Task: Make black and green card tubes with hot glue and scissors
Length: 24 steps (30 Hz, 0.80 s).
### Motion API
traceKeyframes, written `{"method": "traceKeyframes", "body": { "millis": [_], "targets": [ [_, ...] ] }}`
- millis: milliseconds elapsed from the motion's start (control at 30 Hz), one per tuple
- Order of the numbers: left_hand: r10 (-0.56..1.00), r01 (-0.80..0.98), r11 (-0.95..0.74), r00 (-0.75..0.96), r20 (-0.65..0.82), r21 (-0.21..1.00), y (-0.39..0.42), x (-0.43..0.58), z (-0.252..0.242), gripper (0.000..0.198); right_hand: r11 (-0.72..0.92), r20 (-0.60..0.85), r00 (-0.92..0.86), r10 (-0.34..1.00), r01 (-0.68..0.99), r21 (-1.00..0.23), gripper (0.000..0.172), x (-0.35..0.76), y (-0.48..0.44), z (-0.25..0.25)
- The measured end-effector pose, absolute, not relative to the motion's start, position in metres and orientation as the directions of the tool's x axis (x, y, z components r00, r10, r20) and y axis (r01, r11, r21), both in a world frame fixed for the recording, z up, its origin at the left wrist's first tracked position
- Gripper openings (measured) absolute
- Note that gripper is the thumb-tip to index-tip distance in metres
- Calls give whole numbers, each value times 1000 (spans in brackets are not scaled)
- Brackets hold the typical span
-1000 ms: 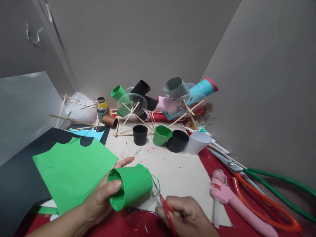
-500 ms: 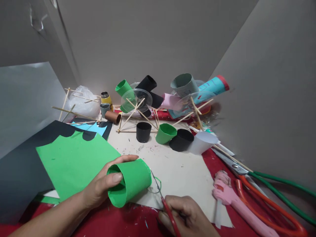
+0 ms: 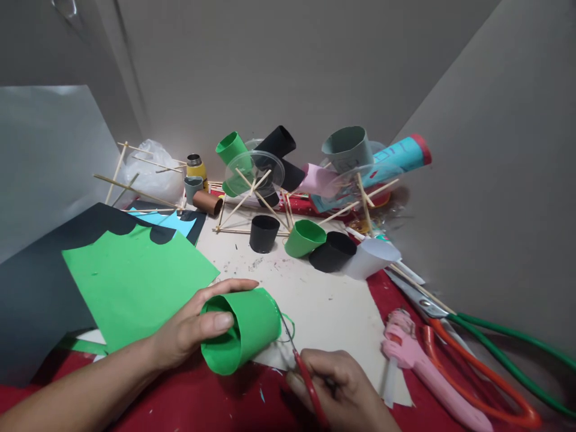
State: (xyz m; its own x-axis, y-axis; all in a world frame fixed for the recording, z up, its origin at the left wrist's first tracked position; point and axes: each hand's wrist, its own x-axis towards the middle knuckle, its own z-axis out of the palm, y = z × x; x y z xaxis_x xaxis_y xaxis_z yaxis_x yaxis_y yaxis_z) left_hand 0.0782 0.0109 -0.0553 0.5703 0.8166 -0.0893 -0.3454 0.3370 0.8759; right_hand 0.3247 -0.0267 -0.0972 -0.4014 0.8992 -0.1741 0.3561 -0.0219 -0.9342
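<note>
A green paper cup point(image 3: 258, 324) lies on its side in my left hand point(image 3: 191, 327), thumb inside its open end and fingers around the back. My right hand point(image 3: 339, 387) holds small red-handled scissors point(image 3: 310, 384), their blades at the cup's far right rim. A thin curled green strip point(image 3: 290, 327) hangs from that rim beside the blades. To the left lies a green sheet point(image 3: 130, 282) with a scalloped edge. Behind my hands stand a black paper cup point(image 3: 264, 234), a green cup point(image 3: 305, 238), another black cup point(image 3: 333, 252) and a white one point(image 3: 371, 258).
A pink glue gun point(image 3: 423, 360) and large green-and-orange-handled scissors point(image 3: 481, 366) lie at the right. At the back are stick frames with clear discs point(image 3: 254, 174) and paper tubes, a yellow bottle point(image 3: 196, 170), a plastic bag point(image 3: 153, 174) and a brown tube point(image 3: 207, 203).
The view has shifted slightly. My left hand and the green cup appear a little further right, and the scissors' blades remain at the cup's rim.
</note>
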Motion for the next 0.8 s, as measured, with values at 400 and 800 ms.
{"method": "traceKeyframes", "body": {
  "millis": [400,800],
  "targets": [
    [851,-391,341,515,-103,855,10,84,-53,67,-13,-163,-387,908,363,-932,45,325,-25,-89],
    [824,-273,273,561,-78,923,15,77,-46,68,-121,-269,-404,874,354,-927,49,328,-28,-87]
  ]
}}
